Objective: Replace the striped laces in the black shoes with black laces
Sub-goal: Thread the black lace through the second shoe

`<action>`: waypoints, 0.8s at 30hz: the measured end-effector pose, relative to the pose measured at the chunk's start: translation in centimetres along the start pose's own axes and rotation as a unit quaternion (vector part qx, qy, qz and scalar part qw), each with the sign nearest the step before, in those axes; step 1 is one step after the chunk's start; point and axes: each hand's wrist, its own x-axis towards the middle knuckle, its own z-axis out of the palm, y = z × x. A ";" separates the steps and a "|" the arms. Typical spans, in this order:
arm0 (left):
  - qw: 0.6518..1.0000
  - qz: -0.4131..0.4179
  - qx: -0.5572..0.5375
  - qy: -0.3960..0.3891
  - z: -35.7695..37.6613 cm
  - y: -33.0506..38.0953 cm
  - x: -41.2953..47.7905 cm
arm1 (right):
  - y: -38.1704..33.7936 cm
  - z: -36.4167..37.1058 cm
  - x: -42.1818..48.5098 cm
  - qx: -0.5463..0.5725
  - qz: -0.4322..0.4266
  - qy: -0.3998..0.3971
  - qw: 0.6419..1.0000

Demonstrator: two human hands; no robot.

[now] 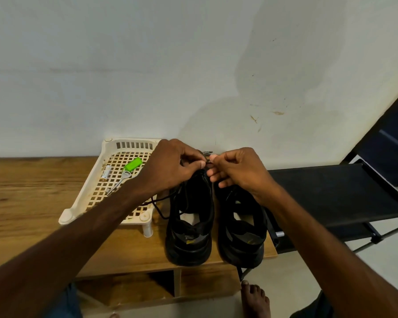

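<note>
Left hand and right hand meet fingertip to fingertip, both pinching the striped lace. Its free end juts just beyond them, wallward. The shoe lies directly beneath, heel toward the person.

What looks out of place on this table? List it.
The white tray sits askew to the table edge. A loose black lace trails off the left shoe beside it. Brown marks stain the wall at right.
</note>
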 end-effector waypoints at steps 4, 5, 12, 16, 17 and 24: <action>0.996 -0.045 0.066 -0.028 -0.2 -0.2 -0.3 | 0.3 1.0 -0.7 -0.255 -0.074 0.046 0.963; 0.996 -0.052 0.073 -0.026 -0.2 -0.1 -0.4 | 0.3 1.4 -0.9 -0.283 -0.078 0.041 0.955; 0.993 -0.084 0.066 -0.055 0.9 -0.6 -0.9 | 1.2 3.9 -0.8 -0.348 -0.035 0.068 0.934; 0.985 -0.105 0.117 -0.077 1.8 -0.7 -1.3 | 1.4 3.7 -0.9 -0.322 -0.035 0.085 0.942; 0.985 -0.103 0.117 -0.076 1.9 -0.7 -1.4 | 1.4 3.6 -0.9 -0.311 -0.035 0.091 0.945; 0.985 -0.117 0.111 -0.064 2.3 -0.3 -1.3 | 1.8 3.3 -1.1 -0.281 -0.031 0.113 0.953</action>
